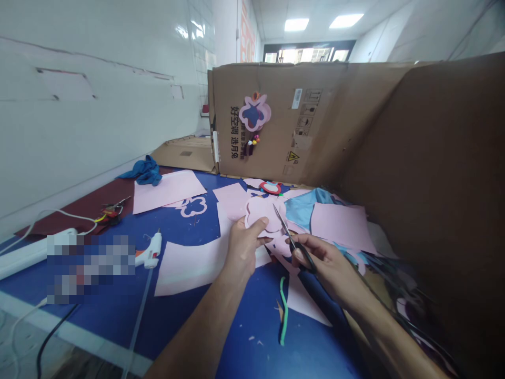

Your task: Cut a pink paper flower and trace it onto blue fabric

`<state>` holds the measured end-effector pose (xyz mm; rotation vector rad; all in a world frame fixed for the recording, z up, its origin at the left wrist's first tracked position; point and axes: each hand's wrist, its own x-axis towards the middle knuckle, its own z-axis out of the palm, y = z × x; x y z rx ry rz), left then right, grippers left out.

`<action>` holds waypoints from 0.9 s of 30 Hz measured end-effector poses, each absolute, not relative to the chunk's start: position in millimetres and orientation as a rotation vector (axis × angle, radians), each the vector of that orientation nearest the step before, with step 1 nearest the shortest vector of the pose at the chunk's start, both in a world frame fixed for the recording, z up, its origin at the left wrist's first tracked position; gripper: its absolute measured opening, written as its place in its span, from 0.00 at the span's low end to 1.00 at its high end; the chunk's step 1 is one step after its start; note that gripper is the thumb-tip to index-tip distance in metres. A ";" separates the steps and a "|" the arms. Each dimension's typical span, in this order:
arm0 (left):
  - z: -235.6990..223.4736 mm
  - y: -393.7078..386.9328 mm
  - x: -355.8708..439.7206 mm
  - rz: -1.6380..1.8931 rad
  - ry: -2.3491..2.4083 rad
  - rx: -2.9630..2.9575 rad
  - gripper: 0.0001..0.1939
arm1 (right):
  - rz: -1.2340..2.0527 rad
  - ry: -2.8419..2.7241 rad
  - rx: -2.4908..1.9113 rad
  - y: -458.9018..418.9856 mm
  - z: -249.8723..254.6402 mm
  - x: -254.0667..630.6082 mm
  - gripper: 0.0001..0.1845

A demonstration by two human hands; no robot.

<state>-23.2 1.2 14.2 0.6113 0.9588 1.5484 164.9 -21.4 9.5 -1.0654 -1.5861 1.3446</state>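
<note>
— Lower left of the frame?

— A white power strip point(23, 260) along the edge of a blue mat point(252, 342), a hot glue gun point(152, 250) lying just to its right, part of the area pixelated.

— Upper left?

— A crumpled blue cloth point(144, 171) at the corner of a pink sheet point(168, 190), and a small hand tool point(112, 213) on a dark red mat point(79, 205).

— Centre of the frame?

— The left hand point(244, 247), thumb on top and fingers beneath, pinching a pink flower cutout point(262, 213), probably foam, amid loose pink sheets.

— Just right of centre?

— The right hand point(327, 263), fingers looped through the black handles of scissors point(294, 245), blades narrowly parted, tips along the cutout's right edge.

— Below the hands?

— A curled green strip point(282, 310), lying on the mat.

— Top and far right?

— An upright cardboard box point(276, 121), a pink-and-blue flower decoration point(254, 112) fixed to its face.
</note>
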 end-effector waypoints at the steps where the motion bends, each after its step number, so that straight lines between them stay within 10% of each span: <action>1: 13.9 1.4 -23.4 1.549 0.959 0.610 0.24 | 1.346 -1.588 -1.070 -21.5 10.0 164.8 0.25; 27: 15.6 -1.0 -20.7 1.552 0.937 0.611 0.23 | 1.413 -1.556 -0.978 -21.8 4.5 166.1 0.22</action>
